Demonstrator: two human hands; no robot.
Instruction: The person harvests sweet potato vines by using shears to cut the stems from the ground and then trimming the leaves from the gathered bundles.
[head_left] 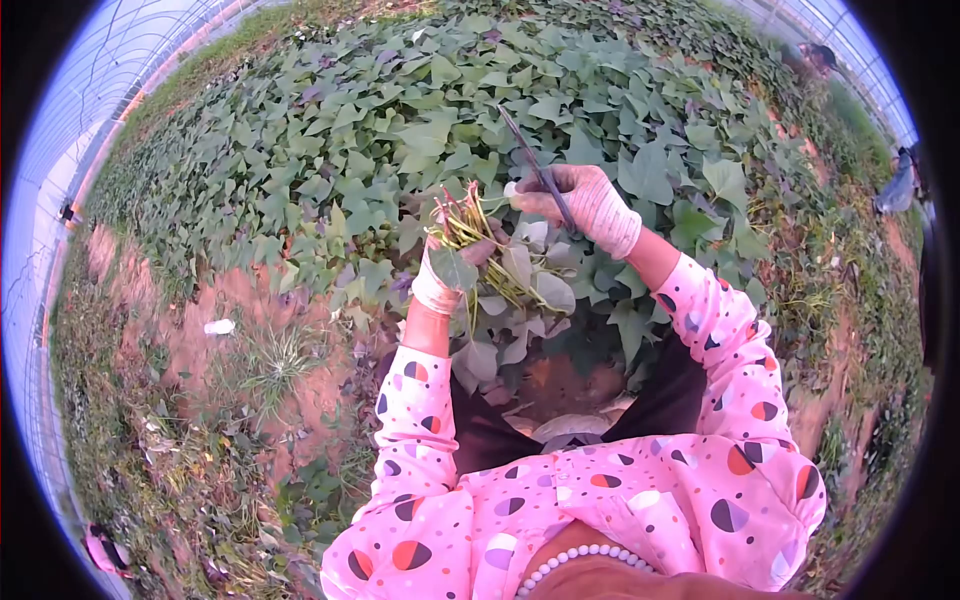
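Observation:
My left hand (447,268), in a pale glove, is closed around a bunch of cut vine stems (466,222) whose leaves (520,285) hang down below my fist. My right hand (585,198), also gloved, grips a thin dark blade or stick (533,165) that points up and away over the plants. The two hands are close together, the right just beside the top of the bunch. Pink spotted sleeves cover both arms.
A dense bed of green heart-shaped leaves (400,130) spreads ahead. Bare reddish soil (250,310) with grass tufts lies to the left, with a white scrap (219,326) on it. Greenhouse framing arches overhead. Another person (900,185) stands far right.

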